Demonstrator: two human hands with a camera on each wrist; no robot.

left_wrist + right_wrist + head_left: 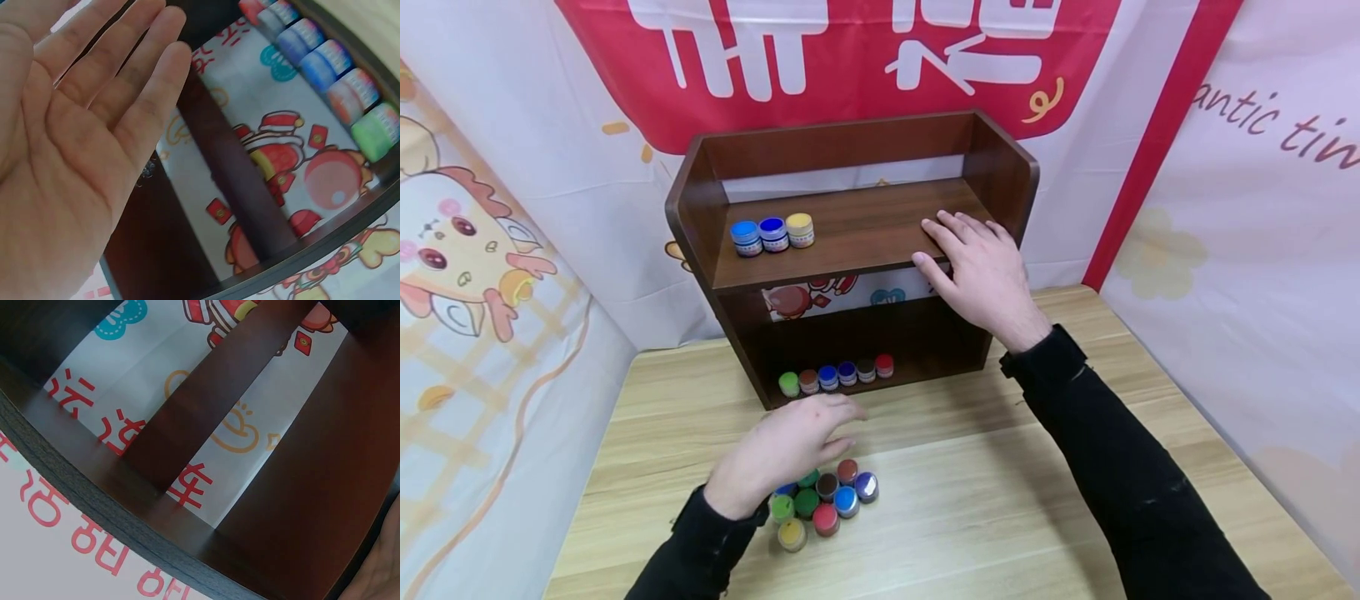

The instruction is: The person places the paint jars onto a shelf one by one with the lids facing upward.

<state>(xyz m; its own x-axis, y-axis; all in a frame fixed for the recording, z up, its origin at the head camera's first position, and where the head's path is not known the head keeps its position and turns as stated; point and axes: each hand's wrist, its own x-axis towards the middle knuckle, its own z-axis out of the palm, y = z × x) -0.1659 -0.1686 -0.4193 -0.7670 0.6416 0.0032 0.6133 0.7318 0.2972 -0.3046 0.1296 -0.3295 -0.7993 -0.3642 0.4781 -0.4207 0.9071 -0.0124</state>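
Observation:
My right hand (979, 271) lies with fingers spread at the right end of the upper board of a dark brown two-tier shelf (880, 218); nothing is in its grip. Only part of the right hand (375, 569) shows in the right wrist view. Fingers extended, my left hand (790, 446) hovers before the lower tier, its palm (56, 169) bare in the left wrist view. Below it, a cluster of small paint jars (826, 518) stands on the table, partly hidden by that hand. A row of several paint jars (828, 377) lines the lower tier's front left.
On the upper board's left end stand a light blue jar (747, 238), a dark blue jar (773, 234) and a yellow jar (801, 230). The shelf stands at the back of a wooden table (970, 500). Printed cloth (1225, 250) hangs around it.

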